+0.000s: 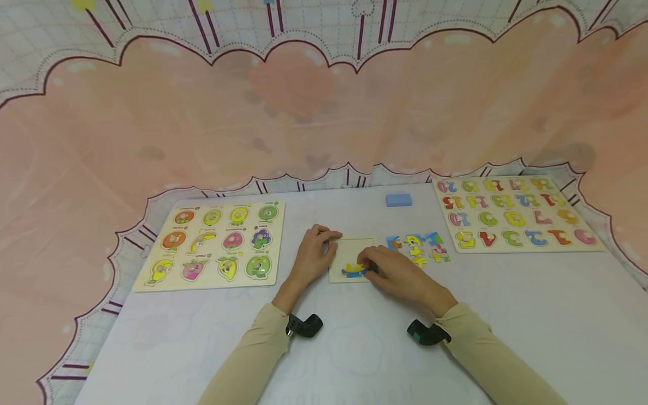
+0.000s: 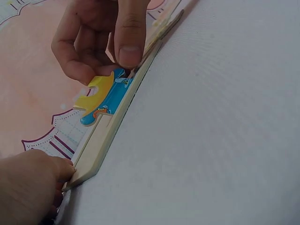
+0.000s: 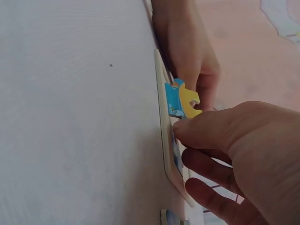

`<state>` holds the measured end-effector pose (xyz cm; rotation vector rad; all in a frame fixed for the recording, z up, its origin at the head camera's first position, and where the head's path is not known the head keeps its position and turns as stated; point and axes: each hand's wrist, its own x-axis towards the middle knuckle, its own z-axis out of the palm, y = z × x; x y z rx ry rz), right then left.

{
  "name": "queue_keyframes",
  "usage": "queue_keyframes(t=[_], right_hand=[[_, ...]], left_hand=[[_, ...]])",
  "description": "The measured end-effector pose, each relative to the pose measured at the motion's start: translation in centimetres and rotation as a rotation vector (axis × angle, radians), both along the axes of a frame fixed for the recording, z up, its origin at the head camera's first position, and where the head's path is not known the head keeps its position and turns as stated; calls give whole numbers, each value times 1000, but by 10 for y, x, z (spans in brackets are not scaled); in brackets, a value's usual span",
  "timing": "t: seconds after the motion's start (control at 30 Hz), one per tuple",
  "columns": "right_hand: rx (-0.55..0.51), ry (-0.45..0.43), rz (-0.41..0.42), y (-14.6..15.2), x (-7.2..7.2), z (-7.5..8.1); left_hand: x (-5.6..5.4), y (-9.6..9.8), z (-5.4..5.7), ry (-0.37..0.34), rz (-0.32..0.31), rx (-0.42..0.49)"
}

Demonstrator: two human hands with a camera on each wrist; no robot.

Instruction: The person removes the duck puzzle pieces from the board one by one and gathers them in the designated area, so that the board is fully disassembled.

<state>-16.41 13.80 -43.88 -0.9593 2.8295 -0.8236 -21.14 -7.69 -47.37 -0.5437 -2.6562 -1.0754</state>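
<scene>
A small wooden puzzle board (image 1: 349, 247) with a raised rim lies between both hands. My left hand (image 1: 315, 256) grips its left edge, thumb near the rim; in the left wrist view that thumb (image 2: 63, 168) is at the board's corner. A yellow-and-blue jigsaw piece (image 2: 101, 96) sits along the near rim inside the board. My right hand (image 1: 405, 275) is over the board's right part. Its thumb and fingers pinch a dark blue piece (image 3: 176, 152) beside the yellow-and-blue one, mostly hidden by the fingers.
Several loose jigsaw pieces (image 1: 417, 244) lie right of the board, near the right hand. A fruit puzzle board (image 1: 202, 270) is at the left, a number puzzle board (image 1: 526, 244) at the right. A blue block (image 1: 399, 200) lies at the back of the white table (image 1: 349, 349).
</scene>
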Motion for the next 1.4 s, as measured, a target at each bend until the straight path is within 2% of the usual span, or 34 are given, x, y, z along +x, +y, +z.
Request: queue_keyframes(t=[0.53,0.8,1.13,1.4], right_hand=[[-34,-3,-76,-3,-1,1],[-97,-73,-88,15,-2,4],[-100,-25,-102,31,-3,3],[-121,-26,-120,46,0,3]], left_hand=[[1,-3,0,4,-2,3],[0,-2,-1,-2,-11,-2],[1,-1,0,0,-9,-1],[0,-1,-1,1,-9,-3]])
